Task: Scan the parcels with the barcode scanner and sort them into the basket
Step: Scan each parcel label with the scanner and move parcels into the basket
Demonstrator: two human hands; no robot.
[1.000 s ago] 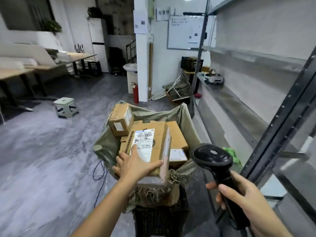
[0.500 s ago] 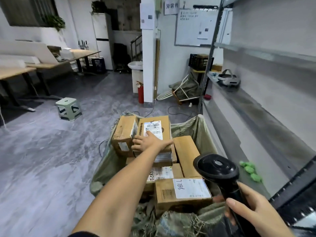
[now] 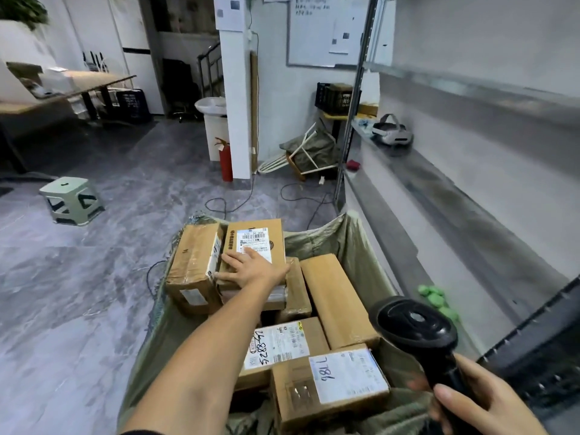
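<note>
- The basket (image 3: 354, 246), lined with a green-grey sack, sits low in the middle of the view and holds several brown cardboard parcels.
- The left hand (image 3: 251, 271) reaches to the far end of the basket and lies flat on the labelled parcel (image 3: 257, 240). Its fingers are straight and spread, pointing left, and clasp nothing.
- That parcel lies label up on top of the others at the basket's far end, just beside a taped box (image 3: 194, 265) in the basket's far left corner.
- A plain box (image 3: 335, 299) lies along the basket's right side.
- At the basket's near end lie a numbered parcel (image 3: 282, 343) and a parcel marked 98LL (image 3: 329, 384).
- The right hand (image 3: 480, 403) is wrapped tight round the handle of the black barcode scanner (image 3: 414, 328) at the basket's near right corner, with the scanner head raised.
- Right of the basket runs a metal shelf (image 3: 470, 221) bearing something green (image 3: 436, 301), perhaps a cloth; it is too blurred to tell.
- Beyond the basket to the left, a small stool (image 3: 72, 200) stands on the floor.
</note>
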